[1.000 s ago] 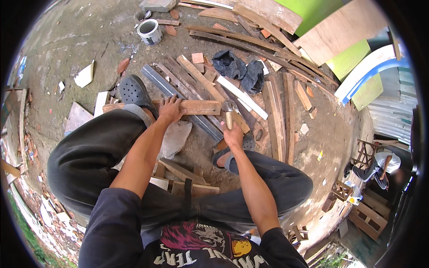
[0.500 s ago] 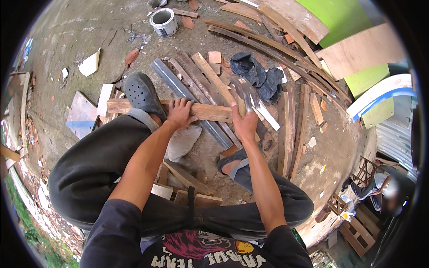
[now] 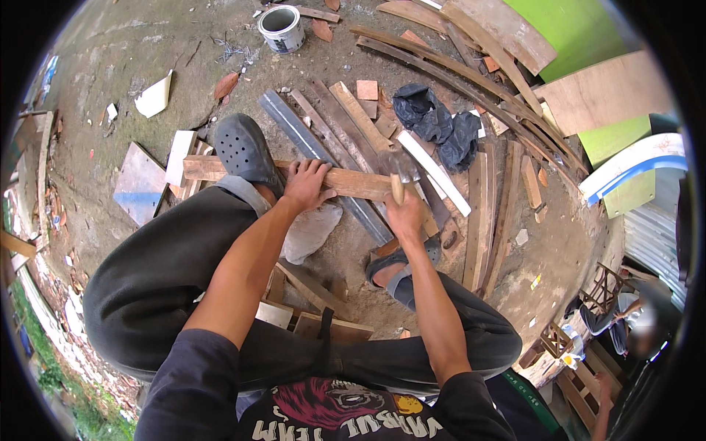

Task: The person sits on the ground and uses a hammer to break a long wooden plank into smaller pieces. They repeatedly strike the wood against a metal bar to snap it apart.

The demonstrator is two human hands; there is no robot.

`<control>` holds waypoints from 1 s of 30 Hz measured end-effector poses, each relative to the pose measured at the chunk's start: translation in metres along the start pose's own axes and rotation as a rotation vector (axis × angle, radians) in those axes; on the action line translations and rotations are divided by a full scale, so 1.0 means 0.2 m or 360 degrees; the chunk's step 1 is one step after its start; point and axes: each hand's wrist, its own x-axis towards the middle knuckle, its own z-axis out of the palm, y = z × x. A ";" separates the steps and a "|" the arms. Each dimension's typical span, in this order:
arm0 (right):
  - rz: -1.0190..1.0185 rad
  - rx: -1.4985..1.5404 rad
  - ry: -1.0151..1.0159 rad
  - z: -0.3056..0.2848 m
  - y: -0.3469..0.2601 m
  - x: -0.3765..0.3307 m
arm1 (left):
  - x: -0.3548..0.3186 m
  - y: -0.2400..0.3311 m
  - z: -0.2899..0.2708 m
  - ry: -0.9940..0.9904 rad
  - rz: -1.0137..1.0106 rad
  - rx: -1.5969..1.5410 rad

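Note:
A length of reddish-brown timber [image 3: 353, 183] lies crosswise before me, held down by my left clog [image 3: 246, 151]. My left hand [image 3: 306, 185] is closed over its middle, beside the clog. Near the plank's right end my right hand [image 3: 406, 214] grips a tool with a pale wooden handle [image 3: 398, 190]. The tool's metal head [image 3: 399, 163] is at the plank's end; blur hides whether it is a hatchet or a hammer, and I cannot tell if it touches the wood. A pale rock [image 3: 312, 234] sits below the plank.
Old wood strips [image 3: 482, 220] and a grey bar [image 3: 294, 132] lie around the plank. Crumpled black plastic [image 3: 434, 121] rests beyond my right hand. A paint bucket [image 3: 282, 31] stands farther off. At the lower right another person [image 3: 625, 316] sits by a wooden frame.
The tool, blurred and higher by the plank's end before, has swung down and now shows its handle upright. My right hand has lowered slightly. My left hand still holds the plank.

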 end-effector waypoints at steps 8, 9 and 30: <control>-0.0073 0.0033 0.0080 -0.36 -0.13 -0.07 | 0.04 0.06 -0.06 -0.0153 -0.0183 0.0179; -0.0172 0.0030 0.0140 -0.40 -0.10 -0.12 | 0.05 0.07 -0.07 -0.0175 -0.0186 0.0213; 0.0018 0.0097 0.0221 -0.54 0.35 -0.71 | -0.06 0.22 0.02 0.0052 -0.0018 0.0537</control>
